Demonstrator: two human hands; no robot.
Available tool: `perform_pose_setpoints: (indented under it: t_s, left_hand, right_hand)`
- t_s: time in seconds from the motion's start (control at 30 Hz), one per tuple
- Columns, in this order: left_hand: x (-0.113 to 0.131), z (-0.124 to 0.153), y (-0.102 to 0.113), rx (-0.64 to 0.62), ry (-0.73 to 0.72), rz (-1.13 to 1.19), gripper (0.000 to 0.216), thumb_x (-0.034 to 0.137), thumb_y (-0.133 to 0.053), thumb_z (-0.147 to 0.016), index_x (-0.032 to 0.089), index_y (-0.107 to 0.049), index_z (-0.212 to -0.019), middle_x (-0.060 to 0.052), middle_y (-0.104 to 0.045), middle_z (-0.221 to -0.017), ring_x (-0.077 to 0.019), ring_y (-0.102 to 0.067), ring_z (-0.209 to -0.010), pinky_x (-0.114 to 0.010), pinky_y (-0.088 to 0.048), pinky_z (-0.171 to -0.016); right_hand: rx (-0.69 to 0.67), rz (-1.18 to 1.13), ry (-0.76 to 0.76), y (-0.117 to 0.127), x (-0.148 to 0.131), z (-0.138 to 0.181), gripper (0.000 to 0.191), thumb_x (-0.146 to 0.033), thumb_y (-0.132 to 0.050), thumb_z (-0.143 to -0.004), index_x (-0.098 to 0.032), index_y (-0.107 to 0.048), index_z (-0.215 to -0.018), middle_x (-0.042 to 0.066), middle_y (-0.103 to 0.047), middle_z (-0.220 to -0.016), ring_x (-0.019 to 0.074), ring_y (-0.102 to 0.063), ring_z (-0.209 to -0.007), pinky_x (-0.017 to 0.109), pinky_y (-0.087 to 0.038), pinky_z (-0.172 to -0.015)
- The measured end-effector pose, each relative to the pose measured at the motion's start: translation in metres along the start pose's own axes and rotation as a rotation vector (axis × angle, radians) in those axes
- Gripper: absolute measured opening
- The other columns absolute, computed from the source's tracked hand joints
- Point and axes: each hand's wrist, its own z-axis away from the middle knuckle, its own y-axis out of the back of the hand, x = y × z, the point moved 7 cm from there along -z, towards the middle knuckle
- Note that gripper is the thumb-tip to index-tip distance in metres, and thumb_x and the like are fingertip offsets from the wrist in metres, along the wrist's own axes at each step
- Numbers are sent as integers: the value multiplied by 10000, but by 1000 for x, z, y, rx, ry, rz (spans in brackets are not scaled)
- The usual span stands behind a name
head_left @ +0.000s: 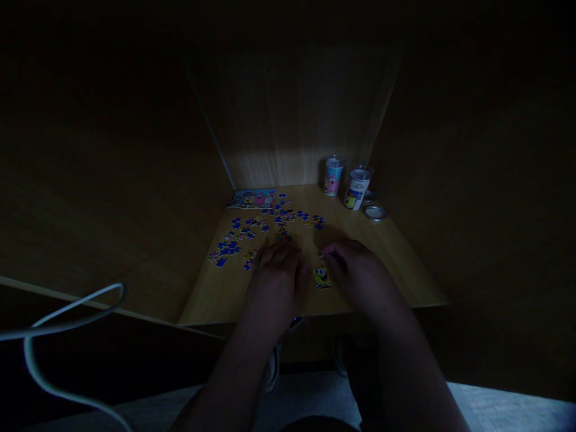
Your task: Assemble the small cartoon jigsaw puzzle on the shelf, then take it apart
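My right hand [355, 264] is closed in a pinch, with a small jigsaw piece [321, 257] at its thumb and fingertips. Just below those fingertips lies a small joined yellow block of puzzle pieces [322, 278] with a cartoon face on it. To the left of that block, my left hand [279, 270] is low over the table, fingers pointing forward and thumb apart; its fingertips are partly hidden. Loose jigsaw pieces [231, 247], many with blue backs up, spread beyond and to the left of my left hand. The scene is dim.
A cartoon picture sheet [254, 198] lies at the back left. Two clear-topped cans, one pink and blue [332, 177], one white-labelled [357, 189], stand at the back right by a round metal lid [375, 213]. Wooden panels enclose the tabletop [396, 282]. A white cable [67, 327] hangs left.
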Motion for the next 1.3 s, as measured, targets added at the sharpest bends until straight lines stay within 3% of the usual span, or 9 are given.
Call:
perform_pose_setpoints:
  t_s: [0.23, 0.5, 0.9, 1.03, 1.3]
  left_hand:
    - [5, -1, 0, -48, -79, 63, 239, 229, -657, -1049, 182, -721, -1274, -125, -752, -1384, -309, -655, -1354, -614, -432, -1283]
    - [4, -1, -3, -59, -72, 67, 192, 221, -669, -1041, 194, -734, -1220, -128, -731, -1420, -310, -642, -1387, -621, -407, -1306]
    - [4, -1, -1, -41, -57, 54, 288, 236, -650, -1053, 200, -721, -1330, -116, -728, -1428, -319, -644, -1361, -594, -492, -1244]
    - [2, 1, -4, -35, -47, 30, 412, 261, -642, -1062, 172, -638, -1465, -134, -695, -1490, -335, -627, -1385, -585, -496, -1238]
    - [3, 0, -3, -23, -64, 45, 463, 254, -680, -1034, 160, -619, -1483, -174, -687, -1489, -368, -636, -1376, -604, -531, -1194]
  right_hand:
    - [-14, 16, 1, -1, -1, -1, 121, -164, -637, -1054, -235, -734, -1043, 51, -785, -1041, 230, -729, -971, 356, -530, -882]
    - [0, 26, 0, -1, 1, -1, 126, -165, -637, -1048, -234, -742, -1046, 60, -786, -1044, 235, -730, -981, 364, -535, -884]
    - [-11, -117, 0, 2, -1, 1, 141, -169, -631, -1048, -253, -744, -1040, 31, -793, -1040, 201, -742, -940, 325, -545, -835]
    - [-27, -92, -9, 2, -1, 1, 149, -164, -624, -1051, -247, -748, -1050, 34, -795, -1040, 205, -736, -948, 333, -541, -860]
    - [-42, -56, -23, 1, -1, 0, 149, -172, -618, -1057, -243, -747, -1036, 50, -803, -1054, 212, -744, -947, 337, -545, -868]
